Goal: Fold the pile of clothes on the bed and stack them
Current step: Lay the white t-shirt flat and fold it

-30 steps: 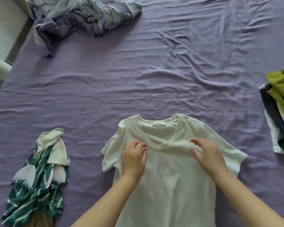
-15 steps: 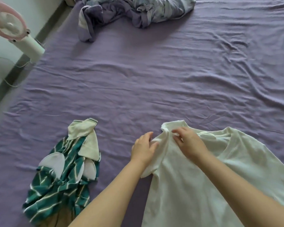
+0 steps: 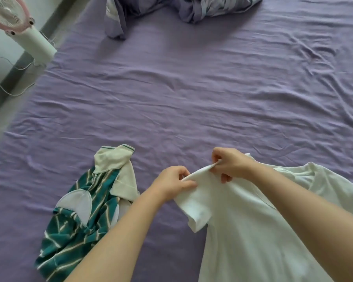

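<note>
Both grips, left hand (image 3: pixel 172 183) and right hand (image 3: pixel 230 164), pinch white T-shirt (image 3: pixel 243 231) on wrinkled purple bedsheet (image 3: pixel 192 98).

White t-shirt (image 3: pixel 253 231) lies flat on purple bed sheet (image 3: pixel 192 98), left shoulder and sleeve lifted off it. Green striped garment (image 3: pixel 75 231) with cream collar lies crumpled just left, unfolded.

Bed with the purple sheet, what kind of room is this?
Most likely a bedroom. A wide bed with a wrinkled purple sheet fills the view, a bunched-up blanket lies at its far end, and a pink fan stands on the floor beside it.
</note>
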Tool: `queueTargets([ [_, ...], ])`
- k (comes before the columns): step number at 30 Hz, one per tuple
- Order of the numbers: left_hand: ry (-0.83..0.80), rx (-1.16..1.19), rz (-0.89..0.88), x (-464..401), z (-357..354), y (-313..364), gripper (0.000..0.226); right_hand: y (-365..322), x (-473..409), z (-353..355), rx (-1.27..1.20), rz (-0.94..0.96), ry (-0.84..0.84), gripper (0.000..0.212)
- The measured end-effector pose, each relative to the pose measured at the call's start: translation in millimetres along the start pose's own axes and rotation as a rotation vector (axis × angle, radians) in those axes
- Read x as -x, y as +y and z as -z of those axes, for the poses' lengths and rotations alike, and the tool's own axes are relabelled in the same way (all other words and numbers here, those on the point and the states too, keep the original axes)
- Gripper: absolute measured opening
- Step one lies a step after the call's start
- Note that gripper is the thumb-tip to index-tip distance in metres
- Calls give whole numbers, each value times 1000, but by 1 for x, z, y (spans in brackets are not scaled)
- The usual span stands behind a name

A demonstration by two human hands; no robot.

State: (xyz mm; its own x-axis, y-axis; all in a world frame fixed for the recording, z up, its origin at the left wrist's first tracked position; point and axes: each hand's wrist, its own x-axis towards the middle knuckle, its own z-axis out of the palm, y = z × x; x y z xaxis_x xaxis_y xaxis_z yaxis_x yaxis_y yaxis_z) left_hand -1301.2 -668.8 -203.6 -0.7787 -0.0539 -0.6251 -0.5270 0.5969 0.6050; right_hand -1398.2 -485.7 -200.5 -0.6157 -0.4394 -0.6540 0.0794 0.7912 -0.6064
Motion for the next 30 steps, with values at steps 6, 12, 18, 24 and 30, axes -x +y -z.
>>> queueTargets([
  [6, 285, -109, 54, -15, 5, -13, 11, 8, -4, -28, -68, 49, 369, 20],
  [12, 433, 293, 130, 10, -29, -29, 48, 22, 43, -68, -26, 307, 382, 62],
  [18, 349, 498, 252, 78, -82, -48, 45, 66, 128, -134, -69, 100, 435, 41],
  [24, 124, 469, 280, 145, -141, -59, 33, 93, 197, -184, -110, -8, 433, 36],
  [30, 3, 298, 319, 200, -181, -69, 17, 144, 269, -203, -186, -236, 510, 24],
])
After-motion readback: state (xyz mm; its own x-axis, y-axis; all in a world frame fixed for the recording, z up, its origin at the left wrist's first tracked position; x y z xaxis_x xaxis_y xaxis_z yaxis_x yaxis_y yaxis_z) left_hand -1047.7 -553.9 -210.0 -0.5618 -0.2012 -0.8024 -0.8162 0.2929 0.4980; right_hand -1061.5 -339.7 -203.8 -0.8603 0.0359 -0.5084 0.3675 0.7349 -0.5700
